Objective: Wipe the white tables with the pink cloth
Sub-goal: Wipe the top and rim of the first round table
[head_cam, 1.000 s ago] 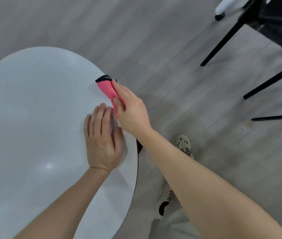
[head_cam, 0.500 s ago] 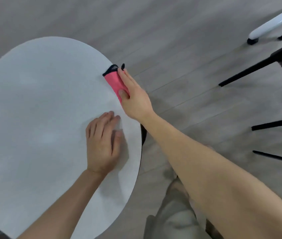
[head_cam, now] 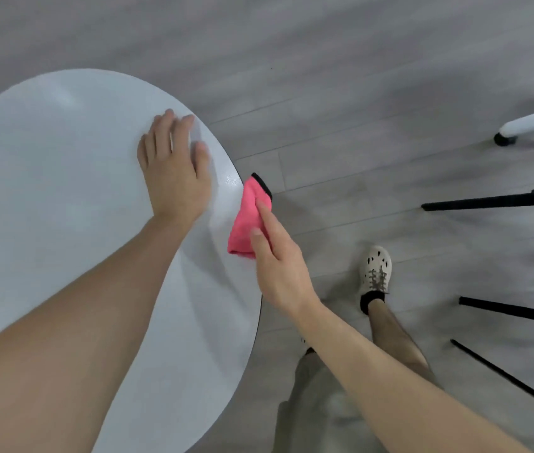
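Pinching the pink cloth, the right hand holds it at the right rim of the white table, apparently touching the edge; the left hand lies flat on top, fingers straight.

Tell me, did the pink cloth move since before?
Yes. The pink cloth, held by the right hand, has slid along the rim of the white table, nearer the camera, and now hangs partly past the edge.

Right hand holds pink cloth against white table rim.
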Demonstrator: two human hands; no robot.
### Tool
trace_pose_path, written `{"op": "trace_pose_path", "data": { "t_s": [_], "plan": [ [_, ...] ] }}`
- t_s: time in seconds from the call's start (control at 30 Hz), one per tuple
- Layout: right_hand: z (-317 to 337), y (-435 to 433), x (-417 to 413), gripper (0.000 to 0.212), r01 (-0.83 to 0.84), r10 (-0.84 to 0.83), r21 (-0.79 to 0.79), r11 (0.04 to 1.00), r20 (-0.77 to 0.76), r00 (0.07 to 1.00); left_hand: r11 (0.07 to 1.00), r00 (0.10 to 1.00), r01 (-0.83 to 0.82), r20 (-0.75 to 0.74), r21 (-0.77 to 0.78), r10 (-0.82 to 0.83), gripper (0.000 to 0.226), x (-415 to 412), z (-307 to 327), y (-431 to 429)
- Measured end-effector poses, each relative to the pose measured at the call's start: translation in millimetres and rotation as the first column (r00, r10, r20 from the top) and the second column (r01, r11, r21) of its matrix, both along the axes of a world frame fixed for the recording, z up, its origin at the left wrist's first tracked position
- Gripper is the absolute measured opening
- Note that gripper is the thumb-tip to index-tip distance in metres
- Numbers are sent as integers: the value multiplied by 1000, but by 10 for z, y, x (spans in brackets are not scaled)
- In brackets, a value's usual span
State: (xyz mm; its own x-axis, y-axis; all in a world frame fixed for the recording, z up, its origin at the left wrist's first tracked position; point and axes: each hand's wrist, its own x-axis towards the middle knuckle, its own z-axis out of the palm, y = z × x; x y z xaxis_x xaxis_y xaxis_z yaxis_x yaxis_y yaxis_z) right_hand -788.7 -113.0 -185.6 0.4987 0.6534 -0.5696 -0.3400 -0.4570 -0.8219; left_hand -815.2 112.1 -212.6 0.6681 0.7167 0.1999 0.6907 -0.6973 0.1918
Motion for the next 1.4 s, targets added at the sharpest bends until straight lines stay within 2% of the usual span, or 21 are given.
{"op": "trace_pose_path", "data": {
  "t_s": [0.07,0.1,0.3,0.4,0.47,0.53,0.67,0.77,0.83,0.9,1.03,1.13,1.27,1.33,1.4],
  "plan": [
    [17,-52,-10,61,-163,166,-42,986,122,978,999,999,-37,33,-8,37,43,17,-26,-49],
    [-11,-10,37,61,-184,190,-53,981,161,968,999,998,-41,37,-9,41,43,7,-26,-65],
    [-315,977,559,53,-133,126,3,991,306,943,999,999,-47,7,-21,47,43,-33,-18,-55],
    [-314,667,396,57,-130,122,26,991,200,972,999,999,-43,0,-28,43,46,-25,12,-35],
    [-272,194,249,61,-156,149,29,987,179,973,997,998,-56,6,-54,56,48,-41,3,-72],
    [-236,31,234,64,-217,208,30,976,194,959,989,991,-134,-10,-58,134,51,-30,-4,-59],
    [-318,967,597,60,-208,194,33,978,246,950,960,962,-274,-27,-63,272,56,-67,-30,-27],
    [-408,1690,909,55,-303,273,59,951,298,915,950,953,-302,-1,-79,303,56,-55,-36,-44],
    [-434,1632,966,56,-340,312,43,939,305,900,951,954,-298,5,-85,299,56,-48,-42,-48],
    [-367,1212,906,58,-340,320,34,940,261,911,953,957,-291,-7,-87,292,56,-54,-42,-42],
    [-215,599,764,64,-401,382,7,916,296,876,959,963,-271,-19,-82,270,57,-73,-55,-40],
    [-267,1241,950,59,-395,382,-32,918,335,861,952,957,-290,4,-99,292,56,-40,-36,-47],
    [-318,2401,1221,62,-526,465,49,849,404,788,948,952,-297,36,-111,303,56,-23,-13,-57],
    [-320,2478,1258,64,-566,485,78,821,429,762,949,954,-291,33,-120,297,58,-17,-4,-61],
    [-285,2204,1241,59,-566,476,91,820,441,761,946,952,-300,22,-122,305,59,-14,8,-81]
  ]
}}
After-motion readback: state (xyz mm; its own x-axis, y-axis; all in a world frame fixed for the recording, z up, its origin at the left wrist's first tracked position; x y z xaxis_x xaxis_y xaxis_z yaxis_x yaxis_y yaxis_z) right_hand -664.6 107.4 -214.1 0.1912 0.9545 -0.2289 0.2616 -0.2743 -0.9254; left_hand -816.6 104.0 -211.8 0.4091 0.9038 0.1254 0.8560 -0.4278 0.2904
